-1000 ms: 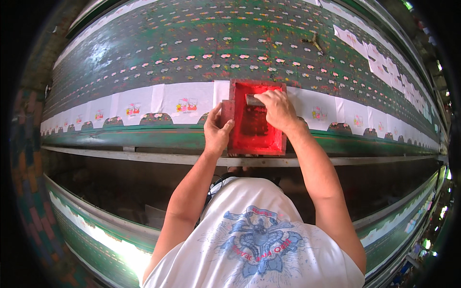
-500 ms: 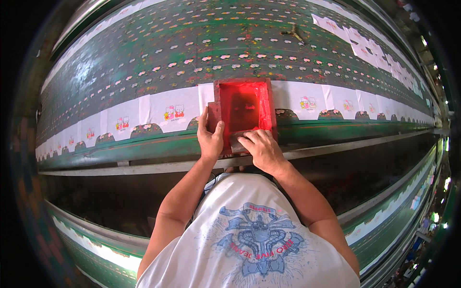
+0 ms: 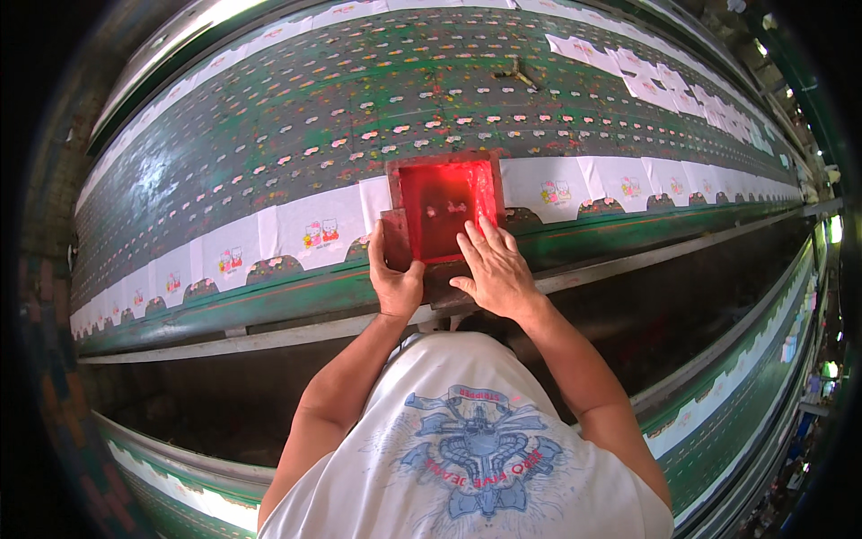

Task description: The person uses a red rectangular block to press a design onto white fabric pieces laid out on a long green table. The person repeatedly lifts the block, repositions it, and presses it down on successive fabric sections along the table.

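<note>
A screen-printing frame (image 3: 493,193) with wooden sides and red ink on its mesh lies over a white fabric piece at the near edge of the long table. My left hand (image 3: 396,286) grips the reddish block at the frame's near left side, thumb on one side and fingers on the other. My right hand (image 3: 499,277) is open, fingers stretched out, with the fingertips over the near right corner of the frame. Pale figure shapes show through the red mesh. Between my hands, the near end of the frame is dark, and I cannot make out a squeegee there.
White fabric pieces (image 3: 332,226) printed with cartoon cats lie in a row along the table (image 3: 296,180). More white pieces (image 3: 664,85) lie at the far right, near a dark forked object (image 3: 515,75). A pale rail (image 3: 269,340) runs along the table's near side.
My right hand has let go of the dark flat squeegee at the frame's near end and spread its fingers. The view has shifted slightly; my left hand stays at the frame's left side.
</note>
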`<state>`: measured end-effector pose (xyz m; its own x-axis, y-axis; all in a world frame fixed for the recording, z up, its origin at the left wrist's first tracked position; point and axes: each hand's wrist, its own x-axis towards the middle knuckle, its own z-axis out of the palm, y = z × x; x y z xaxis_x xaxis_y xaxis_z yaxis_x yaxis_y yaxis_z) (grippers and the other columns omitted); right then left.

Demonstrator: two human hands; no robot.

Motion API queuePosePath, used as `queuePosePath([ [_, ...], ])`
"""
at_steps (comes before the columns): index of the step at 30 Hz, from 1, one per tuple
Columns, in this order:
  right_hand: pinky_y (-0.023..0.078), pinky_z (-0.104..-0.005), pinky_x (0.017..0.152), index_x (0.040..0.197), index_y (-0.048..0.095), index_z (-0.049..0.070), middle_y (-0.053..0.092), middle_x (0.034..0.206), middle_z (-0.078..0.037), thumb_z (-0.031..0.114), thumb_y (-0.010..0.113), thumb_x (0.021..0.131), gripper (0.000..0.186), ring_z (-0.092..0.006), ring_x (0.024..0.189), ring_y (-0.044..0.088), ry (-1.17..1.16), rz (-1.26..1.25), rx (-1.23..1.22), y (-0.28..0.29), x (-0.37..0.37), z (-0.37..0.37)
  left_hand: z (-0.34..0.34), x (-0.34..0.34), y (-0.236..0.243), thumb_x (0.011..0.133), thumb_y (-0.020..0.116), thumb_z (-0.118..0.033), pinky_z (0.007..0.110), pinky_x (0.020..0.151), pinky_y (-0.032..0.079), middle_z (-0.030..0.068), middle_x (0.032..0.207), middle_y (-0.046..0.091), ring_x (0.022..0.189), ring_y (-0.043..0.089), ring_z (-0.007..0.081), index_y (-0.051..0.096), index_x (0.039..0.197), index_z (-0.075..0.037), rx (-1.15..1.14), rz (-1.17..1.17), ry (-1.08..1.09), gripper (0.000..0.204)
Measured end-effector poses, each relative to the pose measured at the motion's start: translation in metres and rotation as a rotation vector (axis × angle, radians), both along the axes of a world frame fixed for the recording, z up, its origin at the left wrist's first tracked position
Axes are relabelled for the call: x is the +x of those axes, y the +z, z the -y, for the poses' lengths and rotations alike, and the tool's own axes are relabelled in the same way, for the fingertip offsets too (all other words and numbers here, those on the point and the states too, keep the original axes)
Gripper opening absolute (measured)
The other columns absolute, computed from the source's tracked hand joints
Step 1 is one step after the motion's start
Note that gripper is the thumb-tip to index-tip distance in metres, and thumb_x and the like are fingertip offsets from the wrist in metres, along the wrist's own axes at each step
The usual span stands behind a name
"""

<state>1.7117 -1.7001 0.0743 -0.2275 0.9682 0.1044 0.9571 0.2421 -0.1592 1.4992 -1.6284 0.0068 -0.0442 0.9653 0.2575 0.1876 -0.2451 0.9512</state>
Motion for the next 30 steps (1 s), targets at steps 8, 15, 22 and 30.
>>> queuePosePath([
  [8, 0.028, -0.0582, 0.136, 0.166, 0.052, -0.004, 0.047, 0.176, -0.026, 0.065, 0.065, 0.107, 0.091, -0.0453, 0.168, 0.034, 0.006, 0.093, -0.03, -0.002, -0.005, -0.032, 0.005, 0.0, 0.011, 0.077, 0.074, 0.009, 0.041, 0.133, 0.038, 0.016, 0.163, 0.057, 0.155, 0.053, 0.0286, 0.044, 0.171, 0.001, -0.005, 0.088, -0.036, 0.099],
  [15, 0.029, -0.0581, 0.135, 0.165, 0.054, -0.001, 0.048, 0.175, -0.025, 0.05, 0.074, 0.107, 0.08, -0.0451, 0.165, 0.039, -0.096, -0.147, 0.117, 0.0, 0.013, -0.011, 0.005, -0.003, 0.007, 0.079, 0.078, 0.009, 0.039, 0.127, 0.045, 0.0155, 0.163, 0.057, 0.15, 0.057, 0.0261, 0.045, 0.172, 0.0, -0.049, 0.083, -0.047, 0.099],
  [22, 0.04, -0.0477, 0.134, 0.172, 0.038, -0.007, 0.04, 0.178, -0.031, 0.026, 0.072, 0.115, 0.074, -0.0383, 0.165, 0.044, -0.466, -1.488, -0.147, -0.048, 0.04, 0.047, 0.0, 0.007, 0.003, 0.082, 0.076, 0.012, 0.041, 0.125, 0.05, 0.0168, 0.165, 0.057, 0.151, 0.058, 0.0271, 0.045, 0.171, 0.004, 0.018, 0.192, -0.063, 0.094],
  [30, 0.034, -0.0515, 0.136, 0.172, 0.045, -0.002, 0.048, 0.176, -0.025, 0.046, 0.072, 0.111, 0.082, -0.0404, 0.164, 0.044, -0.418, -1.534, -0.206, -0.032, 0.068, 0.056, -0.011, 0.035, 0.035, 0.08, 0.072, 0.013, 0.04, 0.129, 0.045, 0.0164, 0.165, 0.057, 0.153, 0.056, 0.0274, 0.046, 0.17, 0.004, -0.012, 0.152, -0.085, 0.094],
])
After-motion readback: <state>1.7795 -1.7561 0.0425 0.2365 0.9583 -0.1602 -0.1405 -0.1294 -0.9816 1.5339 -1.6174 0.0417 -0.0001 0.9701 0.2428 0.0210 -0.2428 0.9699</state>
